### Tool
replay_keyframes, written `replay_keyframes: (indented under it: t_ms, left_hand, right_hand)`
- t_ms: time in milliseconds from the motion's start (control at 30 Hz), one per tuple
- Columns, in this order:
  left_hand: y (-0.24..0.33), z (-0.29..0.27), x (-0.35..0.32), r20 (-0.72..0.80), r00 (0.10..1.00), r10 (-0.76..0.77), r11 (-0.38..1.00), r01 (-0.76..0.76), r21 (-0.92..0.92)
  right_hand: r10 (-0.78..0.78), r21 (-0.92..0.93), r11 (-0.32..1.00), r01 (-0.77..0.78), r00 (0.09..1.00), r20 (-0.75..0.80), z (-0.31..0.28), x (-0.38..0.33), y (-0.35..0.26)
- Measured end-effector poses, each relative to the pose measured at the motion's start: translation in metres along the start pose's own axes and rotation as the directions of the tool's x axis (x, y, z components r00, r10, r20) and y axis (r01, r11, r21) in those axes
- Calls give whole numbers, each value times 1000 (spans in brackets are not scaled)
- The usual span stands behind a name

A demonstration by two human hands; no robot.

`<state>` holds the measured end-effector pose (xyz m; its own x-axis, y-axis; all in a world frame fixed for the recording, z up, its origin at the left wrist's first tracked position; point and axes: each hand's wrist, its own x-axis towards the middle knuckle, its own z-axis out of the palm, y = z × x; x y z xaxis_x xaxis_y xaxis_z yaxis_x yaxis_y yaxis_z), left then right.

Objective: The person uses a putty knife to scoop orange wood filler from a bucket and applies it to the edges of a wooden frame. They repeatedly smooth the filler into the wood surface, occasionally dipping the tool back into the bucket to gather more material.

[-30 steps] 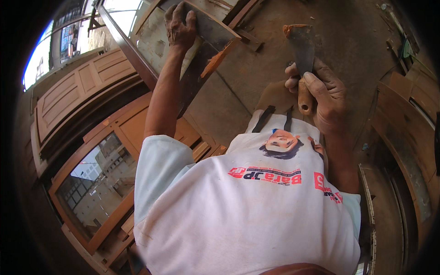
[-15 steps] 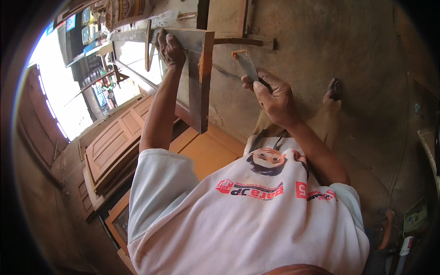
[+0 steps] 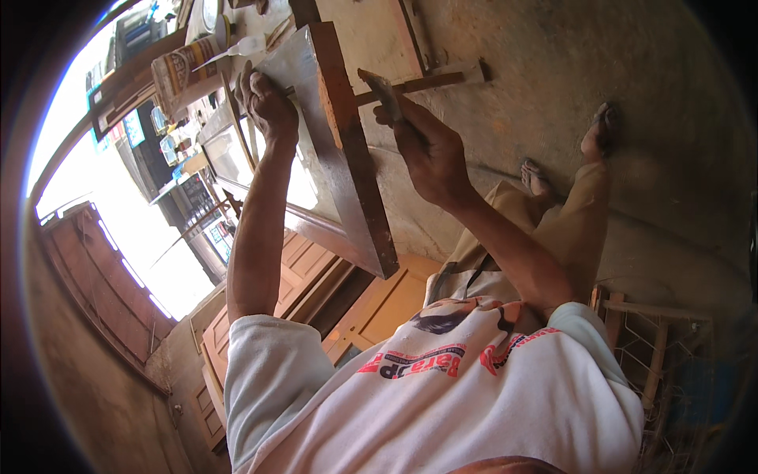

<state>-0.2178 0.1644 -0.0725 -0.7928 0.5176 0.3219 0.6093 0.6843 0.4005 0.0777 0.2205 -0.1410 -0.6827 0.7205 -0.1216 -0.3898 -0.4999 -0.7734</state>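
Observation:
A dark wooden frame (image 3: 359, 178) stands tilted in front of me, with orange-brown filler (image 3: 337, 99) smeared along its narrow edge. My left hand (image 3: 272, 110) is closed on the far part of this frame, its fingers partly hidden by the angle. In my right hand (image 3: 433, 154) is a putty knife (image 3: 380, 88), held with fingers wrapped round its handle. Some orange-brown filler sits at the blade's tip. The blade is just right of the filled edge, with a small gap apparent between them.
Panelled wooden doors (image 3: 383, 304) lean behind the frame at lower left. A brown-and-white tub (image 3: 183, 73) stands at upper left. A wooden bar (image 3: 442, 81) crosses behind the knife. At lower right is a wooden frame with wire mesh (image 3: 651, 371).
The view has turned, and the wooden frame now appears more slanted. My right hand has brought the putty knife left, closer to the frame's filled edge. My left hand keeps its grip.

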Motion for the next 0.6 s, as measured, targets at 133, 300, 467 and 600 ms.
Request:
replay_keyframes:
  t_ms: [133, 300, 467, 600]
  left_hand:
    - [-18, -3, 10, 10, 998, 62, 998, -62, -25]
    - [-6, -2, 9, 29, 999, 15, 997, -13, -72]
    - [-5, -5, 8, 18, 1000, 4, 997, -2, -82]
    - [1, -4, 6, 21, 999, 41, 998, -40, -46]
  right_hand:
    - [-135, -28, 991, 133, 988, -79, 25, 1, 17]
    - [-201, -18, 980, 200, 971, -130, 38, 12, 40]
    - [-200, 32, 978, 205, 973, -113, 48, 16, 49]
    - [-77, 41, 996, 80, 994, -73, 53, 14, 55]
